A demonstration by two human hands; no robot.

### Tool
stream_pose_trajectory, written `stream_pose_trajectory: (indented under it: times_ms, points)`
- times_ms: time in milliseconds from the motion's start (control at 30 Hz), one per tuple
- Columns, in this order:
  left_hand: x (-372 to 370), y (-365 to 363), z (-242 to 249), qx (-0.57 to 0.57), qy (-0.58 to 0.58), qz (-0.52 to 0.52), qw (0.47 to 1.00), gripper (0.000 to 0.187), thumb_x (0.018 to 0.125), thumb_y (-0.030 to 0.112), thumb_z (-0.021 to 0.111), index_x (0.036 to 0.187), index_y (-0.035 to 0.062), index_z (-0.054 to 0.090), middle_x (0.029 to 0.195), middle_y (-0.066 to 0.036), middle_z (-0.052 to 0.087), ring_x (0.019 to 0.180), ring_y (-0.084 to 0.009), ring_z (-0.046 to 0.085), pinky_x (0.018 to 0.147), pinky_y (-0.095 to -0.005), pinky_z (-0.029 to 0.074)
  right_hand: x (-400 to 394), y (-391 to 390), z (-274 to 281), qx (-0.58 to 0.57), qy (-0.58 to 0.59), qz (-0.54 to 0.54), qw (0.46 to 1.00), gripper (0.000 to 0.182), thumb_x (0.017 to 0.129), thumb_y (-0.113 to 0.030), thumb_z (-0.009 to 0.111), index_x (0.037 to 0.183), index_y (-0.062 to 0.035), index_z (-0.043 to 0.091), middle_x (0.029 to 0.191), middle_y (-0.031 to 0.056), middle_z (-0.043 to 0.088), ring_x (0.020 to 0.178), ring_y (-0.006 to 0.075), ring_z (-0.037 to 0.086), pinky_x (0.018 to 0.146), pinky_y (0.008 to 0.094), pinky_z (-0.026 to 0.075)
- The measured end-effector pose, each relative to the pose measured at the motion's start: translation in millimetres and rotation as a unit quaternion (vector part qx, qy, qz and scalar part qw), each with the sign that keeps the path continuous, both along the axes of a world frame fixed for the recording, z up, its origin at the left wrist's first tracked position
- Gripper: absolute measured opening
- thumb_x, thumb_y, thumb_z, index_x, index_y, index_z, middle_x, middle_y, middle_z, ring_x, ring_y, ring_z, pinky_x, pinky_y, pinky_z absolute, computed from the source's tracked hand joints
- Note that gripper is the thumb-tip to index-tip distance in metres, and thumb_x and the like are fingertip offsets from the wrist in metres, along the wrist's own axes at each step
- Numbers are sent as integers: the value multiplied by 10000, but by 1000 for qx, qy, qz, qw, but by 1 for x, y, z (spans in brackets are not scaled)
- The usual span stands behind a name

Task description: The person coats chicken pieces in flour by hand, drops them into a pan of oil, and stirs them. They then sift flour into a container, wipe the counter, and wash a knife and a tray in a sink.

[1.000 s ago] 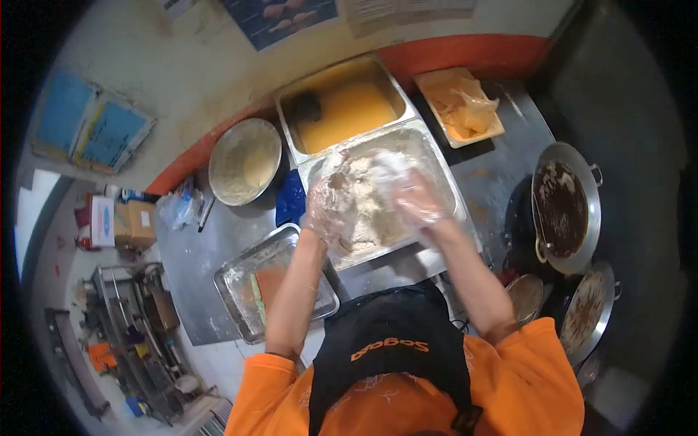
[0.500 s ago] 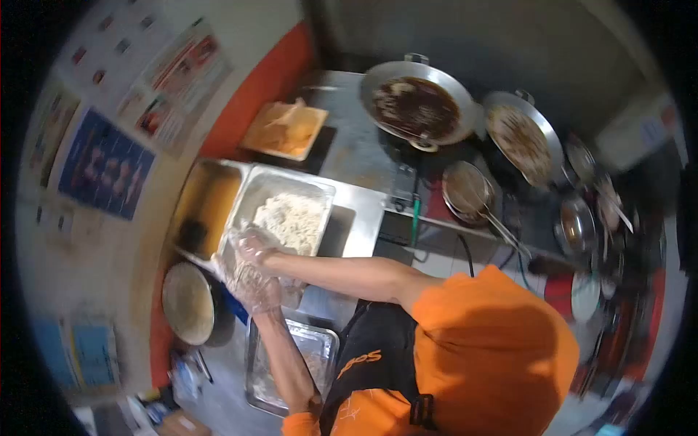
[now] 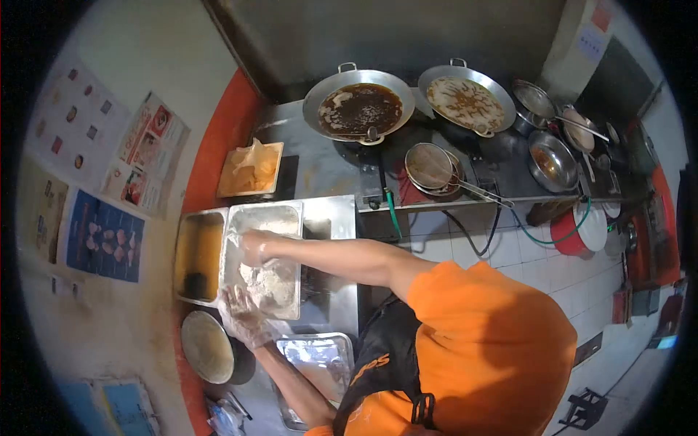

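A deep metal tray point(image 3: 296, 309) holds white flour point(image 3: 273, 287) with lumps in it. Over the flour, near the tray's far left part, is my right hand point(image 3: 254, 248); its fingers point down and are mostly hidden. My left hand point(image 3: 246, 316) hovers at the tray's near left corner, palm up, fingers spread, with nothing held in it. White flour coats it, and a thin clear glove seems to cover it. Beside the flour tray sits a metal pan of yellow-orange liquid point(image 3: 200, 247) with a dark object at its near end.
Two large woks of oil, one dark point(image 3: 361, 109) and one frothy point(image 3: 465, 102), stand on the back counter. A mesh strainer point(image 3: 429, 166) lies in front of them. Near my left arm are a round bowl point(image 3: 207, 347) and a shiny tray point(image 3: 316, 356). An orange-filled container point(image 3: 251, 168) stands behind.
My hands were close together over the tray's near left corner; now they are apart, the right over the flour. My left palm has turned upward. The camera view has also swung.
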State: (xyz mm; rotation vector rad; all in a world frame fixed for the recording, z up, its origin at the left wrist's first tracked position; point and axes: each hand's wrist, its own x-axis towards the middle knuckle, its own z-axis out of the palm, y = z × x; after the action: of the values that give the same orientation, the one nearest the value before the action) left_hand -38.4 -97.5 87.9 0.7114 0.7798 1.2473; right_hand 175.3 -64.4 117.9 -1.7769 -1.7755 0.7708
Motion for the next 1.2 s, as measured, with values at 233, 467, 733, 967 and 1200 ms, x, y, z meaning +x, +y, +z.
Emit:
stream_pose_trajectory:
  times_ms: [233, 467, 733, 967, 1200]
  points:
    - [-21, -8, -7, 20, -21, 31, 999, 520, 947, 298, 537, 1397, 51, 451, 1377, -87, 505, 1099, -219, 529, 925, -352, 423, 131, -91, -30, 246, 231, -73, 939, 385, 859, -180, 566, 1199, -4, 613, 1237, 184, 610, 1110, 295, 597, 937, 376, 487]
    - [56, -27, 32, 191, 148, 56, 969, 475, 977, 220, 505, 1404, 28, 425, 1362, -149, 505, 1203, -259, 517, 987, -373, 440, 344, -326, -36, -26, 39, -381, 923, 469, 879, -292, 637, 1244, -3, 586, 1134, 179, 658, 985, 305, 645, 886, 404, 511]
    - [322, -56, 51, 354, 343, -114, 863, 286, 904, 199, 631, 1127, 27, 683, 1219, -110, 618, 1097, -198, 591, 933, -312, 465, 491, -539, -155, -280, -34, -443, 851, 396, 817, -329, 605, 1003, 12, 684, 1103, 245, 664, 1023, 380, 648, 877, 442, 497]
    - [525, -52, 29, 394, 585, -307, 639, 338, 870, 285, 666, 1125, 64, 672, 1026, -157, 702, 929, -264, 680, 818, -365, 521, 492, -570, -239, -328, 273, -241, 871, 298, 857, -296, 647, 995, -37, 696, 856, 116, 696, 713, 193, 626, 633, 371, 491]
    - [593, -51, 13, 349, 767, -274, 464, 339, 796, 396, 642, 1023, 154, 713, 1019, -172, 697, 968, -346, 673, 827, -443, 524, 450, -566, -277, -214, 601, -397, 660, 159, 852, -139, 636, 910, 7, 664, 839, 129, 674, 696, 223, 630, 620, 358, 491]
